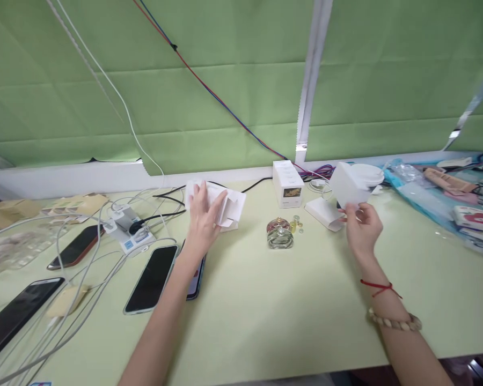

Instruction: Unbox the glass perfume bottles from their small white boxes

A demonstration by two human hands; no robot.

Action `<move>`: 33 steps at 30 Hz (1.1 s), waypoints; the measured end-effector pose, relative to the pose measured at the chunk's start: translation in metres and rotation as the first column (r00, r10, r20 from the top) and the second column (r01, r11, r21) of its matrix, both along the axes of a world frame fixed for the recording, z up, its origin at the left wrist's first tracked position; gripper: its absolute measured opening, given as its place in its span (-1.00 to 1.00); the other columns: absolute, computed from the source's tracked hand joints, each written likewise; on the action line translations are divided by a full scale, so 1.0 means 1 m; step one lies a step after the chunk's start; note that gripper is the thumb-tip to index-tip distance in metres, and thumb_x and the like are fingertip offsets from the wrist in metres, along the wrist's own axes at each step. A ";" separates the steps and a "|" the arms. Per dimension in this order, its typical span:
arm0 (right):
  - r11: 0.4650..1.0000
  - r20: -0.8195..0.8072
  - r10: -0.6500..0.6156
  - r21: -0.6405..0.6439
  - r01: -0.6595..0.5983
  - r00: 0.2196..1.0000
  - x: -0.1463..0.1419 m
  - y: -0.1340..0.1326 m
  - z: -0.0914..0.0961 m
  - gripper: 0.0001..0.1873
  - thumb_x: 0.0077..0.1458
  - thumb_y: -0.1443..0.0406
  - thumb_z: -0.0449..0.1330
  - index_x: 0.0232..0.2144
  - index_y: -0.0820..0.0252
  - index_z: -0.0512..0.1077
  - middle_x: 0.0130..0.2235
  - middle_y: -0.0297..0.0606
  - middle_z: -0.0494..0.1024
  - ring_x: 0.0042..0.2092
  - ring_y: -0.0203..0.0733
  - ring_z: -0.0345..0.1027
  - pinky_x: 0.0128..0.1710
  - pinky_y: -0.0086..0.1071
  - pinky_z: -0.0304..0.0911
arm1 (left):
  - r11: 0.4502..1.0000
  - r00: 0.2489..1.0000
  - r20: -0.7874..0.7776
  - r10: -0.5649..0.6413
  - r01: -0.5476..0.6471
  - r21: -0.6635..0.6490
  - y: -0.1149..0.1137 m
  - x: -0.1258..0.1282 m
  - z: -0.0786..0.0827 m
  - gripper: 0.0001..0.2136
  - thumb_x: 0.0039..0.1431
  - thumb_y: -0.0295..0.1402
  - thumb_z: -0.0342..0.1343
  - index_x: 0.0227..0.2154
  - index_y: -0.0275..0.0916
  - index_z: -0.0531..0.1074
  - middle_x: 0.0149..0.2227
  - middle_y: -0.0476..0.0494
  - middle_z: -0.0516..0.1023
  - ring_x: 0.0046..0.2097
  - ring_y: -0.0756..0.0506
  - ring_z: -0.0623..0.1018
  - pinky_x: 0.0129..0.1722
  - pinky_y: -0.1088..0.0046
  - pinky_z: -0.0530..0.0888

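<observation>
Within right hand (364,229); a white box (344,185)

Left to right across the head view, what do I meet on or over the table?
Black phone, red-edged phone, pale-edged phone, left hand, greenish bottle, lying white carton, right hand, blue plastic.

Matt paper carton (235,206); glossy bottle (280,238)

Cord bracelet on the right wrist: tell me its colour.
The cord bracelet is red; it shows best in the head view.
</observation>
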State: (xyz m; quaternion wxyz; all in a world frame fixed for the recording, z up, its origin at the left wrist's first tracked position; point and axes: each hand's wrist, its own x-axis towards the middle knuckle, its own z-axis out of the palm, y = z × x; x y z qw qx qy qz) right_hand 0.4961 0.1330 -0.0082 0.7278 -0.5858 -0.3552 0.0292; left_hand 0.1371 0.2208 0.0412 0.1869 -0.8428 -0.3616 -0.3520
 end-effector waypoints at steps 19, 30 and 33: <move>0.959 0.514 -0.037 -0.223 0.176 0.857 0.050 0.006 -0.039 -0.75 -0.13 0.37 0.05 -0.49 0.24 0.55 -0.31 -0.27 0.47 -0.33 -0.27 0.33 -0.37 -0.40 0.31 | 0.910 0.937 -0.349 0.004 -0.148 -0.386 0.047 0.021 0.008 -0.43 0.11 -0.64 -0.23 0.20 -0.21 0.14 0.25 0.03 0.03 0.24 -0.08 0.13 0.11 0.30 0.19; 0.883 0.411 -0.195 -0.322 0.342 0.890 0.037 -0.005 -0.017 -0.69 -0.13 0.47 -0.05 -0.57 0.16 0.48 -0.27 -0.46 0.48 -0.16 -0.20 0.26 -0.30 -0.36 0.11 | 0.830 0.948 -0.296 -0.114 -0.073 -0.554 0.053 0.204 0.018 -0.61 0.18 -0.39 0.02 0.02 -0.52 0.28 0.07 -0.31 0.28 0.11 -0.20 0.28 0.03 0.28 0.32; 0.902 0.429 -0.239 -0.234 0.362 0.871 0.037 -0.003 -0.016 -0.70 -0.10 0.42 -0.04 -0.55 0.15 0.49 -0.29 -0.44 0.47 -0.19 -0.22 0.26 -0.30 -0.38 0.14 | 0.838 0.965 -0.250 -0.076 -0.073 -0.540 0.050 0.212 0.008 -0.64 0.15 -0.44 0.01 0.02 -0.41 0.27 0.00 -0.25 0.31 0.00 -0.18 0.37 -0.09 0.27 0.38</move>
